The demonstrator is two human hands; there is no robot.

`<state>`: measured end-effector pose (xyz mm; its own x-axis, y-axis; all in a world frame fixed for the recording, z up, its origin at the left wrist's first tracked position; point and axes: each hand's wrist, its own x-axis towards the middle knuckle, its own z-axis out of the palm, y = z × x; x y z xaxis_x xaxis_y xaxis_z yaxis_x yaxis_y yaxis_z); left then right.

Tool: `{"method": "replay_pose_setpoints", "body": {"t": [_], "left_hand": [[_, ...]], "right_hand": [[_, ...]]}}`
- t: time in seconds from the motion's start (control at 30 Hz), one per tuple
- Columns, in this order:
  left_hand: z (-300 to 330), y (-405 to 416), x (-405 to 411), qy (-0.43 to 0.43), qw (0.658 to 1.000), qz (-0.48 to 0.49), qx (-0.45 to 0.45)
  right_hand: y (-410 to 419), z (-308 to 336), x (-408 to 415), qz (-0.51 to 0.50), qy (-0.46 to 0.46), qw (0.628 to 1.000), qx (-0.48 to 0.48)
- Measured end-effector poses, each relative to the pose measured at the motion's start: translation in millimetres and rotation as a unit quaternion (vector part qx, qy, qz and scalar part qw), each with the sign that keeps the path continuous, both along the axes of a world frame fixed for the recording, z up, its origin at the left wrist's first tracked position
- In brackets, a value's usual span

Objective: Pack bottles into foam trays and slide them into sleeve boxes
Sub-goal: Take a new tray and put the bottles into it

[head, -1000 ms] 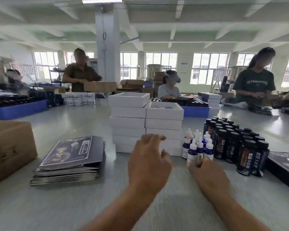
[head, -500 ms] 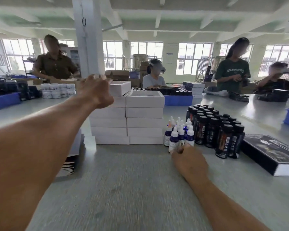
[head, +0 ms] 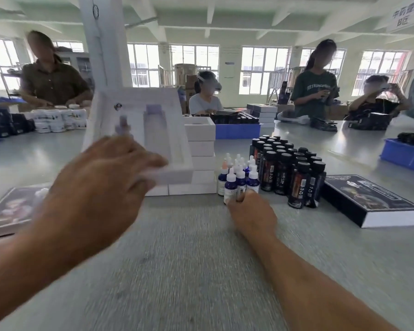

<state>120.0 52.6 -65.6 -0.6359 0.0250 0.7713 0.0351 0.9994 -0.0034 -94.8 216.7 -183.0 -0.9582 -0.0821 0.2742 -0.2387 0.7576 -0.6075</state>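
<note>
My left hand (head: 101, 185) holds a white foam tray (head: 139, 130) by its near edge, lifted and tilted toward me so its cut-out slots show; the image there is blurred. My right hand (head: 251, 213) rests on the table and grips a small blue dropper bottle (head: 240, 187) at the front of a cluster of white-capped dropper bottles (head: 237, 173). Right of them stands a block of tall black bottles (head: 287, 168). A stack of white foam trays (head: 201, 149) stands behind the lifted tray.
A black sleeve box (head: 371, 201) lies at the right. Flat dark printed sleeves (head: 7, 211) lie at the left. Blue bins (head: 404, 156) and other people stand at the far tables. Bare grey table (head: 191, 259) lies in front of me.
My left hand reached up to the tray stack, then came back toward me holding a tilted foam tray. My right hand stayed at the dropper bottles.
</note>
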Motion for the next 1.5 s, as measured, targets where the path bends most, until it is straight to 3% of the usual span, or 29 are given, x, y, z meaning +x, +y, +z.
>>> {"method": "replay_pose_setpoints", "body": {"t": [0.1,0.2,0.27,0.33,0.43,0.6,0.83,1.1,1.2,1.37,1.5], "left_hand": [[-55,38,30,-0.066,0.995,-0.078,-0.02],[-86,55,25,-0.176,0.98,-0.086,-0.019],[-95,53,22,-0.172,0.982,-0.073,-0.016],[-96,45,21,-0.127,0.981,-0.094,0.117],[-98,20,12,-0.054,0.94,-0.088,0.325],[-114,-23,-1,-0.101,0.896,0.002,0.432],[-122,-29,-3,-0.184,0.915,0.017,0.36],[-119,-13,-3,-0.214,0.922,0.0,0.323],[-116,12,-3,-0.241,0.92,-0.002,0.308],[-115,40,-6,-0.202,0.916,-0.012,0.347],[-122,48,-4,-0.174,0.926,0.011,0.335]], "right_hand": [[-1,3,-1,-0.004,-0.009,1.0,0.006],[-2,9,-1,0.0,-0.021,1.0,0.009],[-2,13,-1,-0.002,-0.026,1.0,0.005],[-3,17,-3,-0.009,-0.033,0.999,0.002],[-8,18,-6,-0.026,-0.029,0.999,0.019],[-27,15,-5,-0.075,0.004,0.995,0.064],[-30,15,4,-0.078,0.017,0.995,0.055],[13,50,74,0.132,0.046,0.987,-0.074],[22,51,111,0.203,0.026,0.979,-0.016],[29,43,145,0.214,0.072,0.963,0.144],[35,46,158,0.223,0.098,0.952,0.185]]}}
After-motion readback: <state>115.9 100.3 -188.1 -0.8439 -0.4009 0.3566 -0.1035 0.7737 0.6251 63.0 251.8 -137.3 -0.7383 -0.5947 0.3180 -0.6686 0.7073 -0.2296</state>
